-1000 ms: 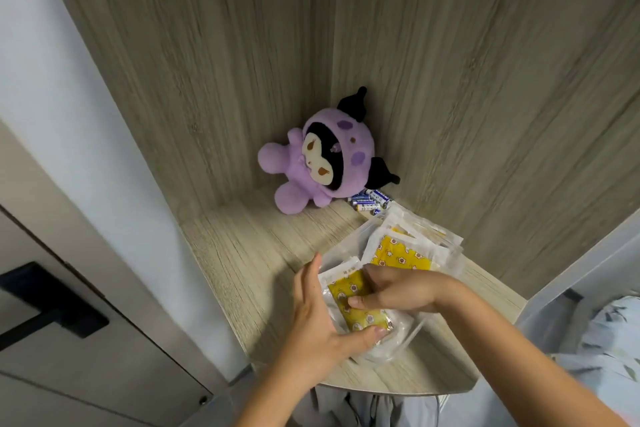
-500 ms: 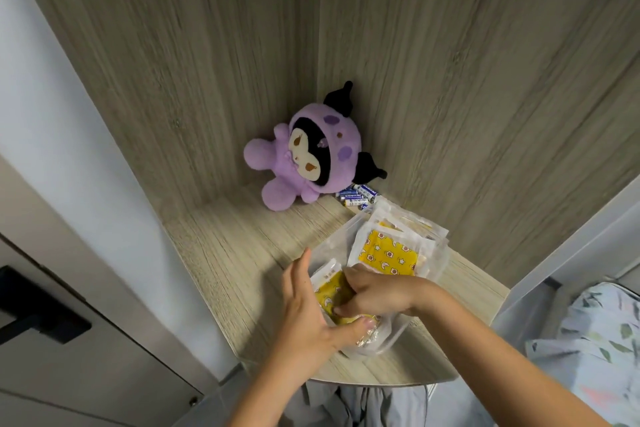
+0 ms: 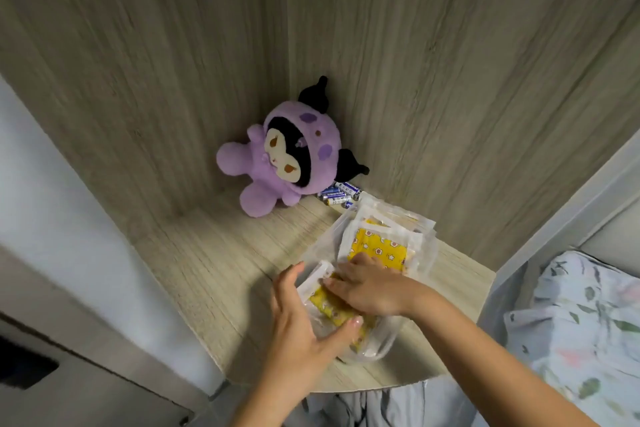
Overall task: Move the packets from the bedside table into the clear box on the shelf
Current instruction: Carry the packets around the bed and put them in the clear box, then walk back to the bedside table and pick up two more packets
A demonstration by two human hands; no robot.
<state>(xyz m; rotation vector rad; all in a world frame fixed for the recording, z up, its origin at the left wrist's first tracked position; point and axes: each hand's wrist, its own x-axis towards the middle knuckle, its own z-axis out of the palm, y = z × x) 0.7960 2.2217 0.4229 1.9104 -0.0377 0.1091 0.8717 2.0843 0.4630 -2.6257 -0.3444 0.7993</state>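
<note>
**Two hands at the clear box on the shelf**

The purple plush toy (image 3: 282, 163) sits in the back corner of the wooden shelf (image 3: 207, 263). Everything here is told from that toy.

In front of the toy and a little to the right is the left hand (image 3: 299, 324). Its fingers are straight and lie along the left side of the clear box (image 3: 377, 347). Its thumb reaches across the front packet (image 3: 332, 308), so the hand cups the box and is not curled tight.

Next comes the right hand (image 3: 369, 288). It lies flat on top of the front packet and presses it down with fingers nearly straight. That packet is yellow with a white edge, and the hands hide most of it.

Just right of the toy's foot lie some small batteries (image 3: 337, 194), partly hidden behind the box.

Further right, more packets (image 3: 379, 248) stand stacked in the back of the box. The box walls are see-through and hard to make out. At the far right, a flowery cloth (image 3: 581, 329) is cut off by the edge.
</note>
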